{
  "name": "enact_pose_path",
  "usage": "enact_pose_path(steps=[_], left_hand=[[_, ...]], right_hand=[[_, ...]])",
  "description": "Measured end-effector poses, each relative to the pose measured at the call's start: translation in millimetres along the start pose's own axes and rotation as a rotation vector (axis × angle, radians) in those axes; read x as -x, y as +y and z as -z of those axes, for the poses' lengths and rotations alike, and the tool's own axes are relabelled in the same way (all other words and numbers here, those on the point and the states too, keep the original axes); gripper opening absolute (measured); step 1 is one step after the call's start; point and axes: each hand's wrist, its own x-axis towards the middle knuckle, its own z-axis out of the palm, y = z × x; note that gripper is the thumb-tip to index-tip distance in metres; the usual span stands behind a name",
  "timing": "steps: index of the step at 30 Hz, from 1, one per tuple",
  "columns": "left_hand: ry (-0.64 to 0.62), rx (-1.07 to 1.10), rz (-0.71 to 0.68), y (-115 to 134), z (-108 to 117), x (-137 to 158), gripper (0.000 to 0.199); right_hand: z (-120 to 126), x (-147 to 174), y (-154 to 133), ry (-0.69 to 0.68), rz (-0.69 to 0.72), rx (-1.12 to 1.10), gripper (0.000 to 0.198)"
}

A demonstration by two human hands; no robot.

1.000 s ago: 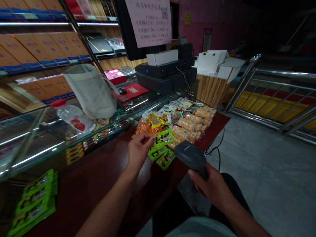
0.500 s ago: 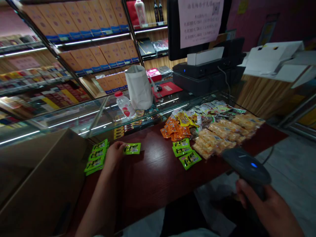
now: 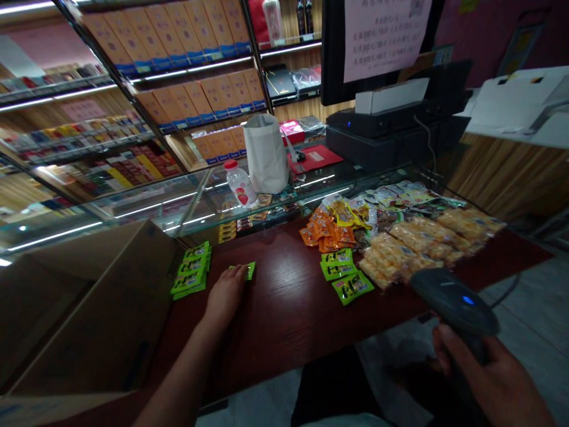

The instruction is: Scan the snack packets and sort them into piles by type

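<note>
My left hand (image 3: 227, 289) is closed over a small green snack packet (image 3: 251, 271) on the dark red counter; the fingers cover most of the packet, and only its right end shows. Left of that hand lies a stack of similar green packets (image 3: 192, 270). Several more green packets (image 3: 353, 287) lie apart on the counter's right half. Wrapped in my right hand (image 3: 493, 367) is the handle of a dark barcode scanner (image 3: 453, 299) with a blue light on top. The scanner's head points left, over the counter's front edge.
An open cardboard box (image 3: 102, 308) stands at the left. Orange packets (image 3: 329, 231) and bags of pale yellow snacks (image 3: 400, 249) spread over the right. Behind, a glass case holds a red-capped bottle (image 3: 240, 184), a white bag (image 3: 265, 155) and a monitor (image 3: 331, 53).
My left hand has moved over the green packet, now covering most of it, and sits farther from the green stack. The view has shifted a little; my right hand still holds the scanner.
</note>
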Motion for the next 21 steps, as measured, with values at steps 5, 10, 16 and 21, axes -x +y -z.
enact_pose_path(steps=[5, 10, 16, 21], left_hand=[[-0.019, 0.011, 0.046, -20, 23, -2, 0.047], [0.182, -0.164, 0.259, -70, 51, -25, 0.047], [0.086, -0.256, 0.305, -111, 56, -56, 0.046], [0.031, -0.289, 0.298, -116, 48, -64, 0.043]], right_hand=[[2, 0, 5, -0.052, -0.087, -0.056, 0.044], [3, -2, 3, -0.076, -0.113, -0.109, 0.047], [-1, -4, 0, -0.14, -0.264, -0.047, 0.051], [-2, -2, -1, -0.128, -0.269, -0.032, 0.052]])
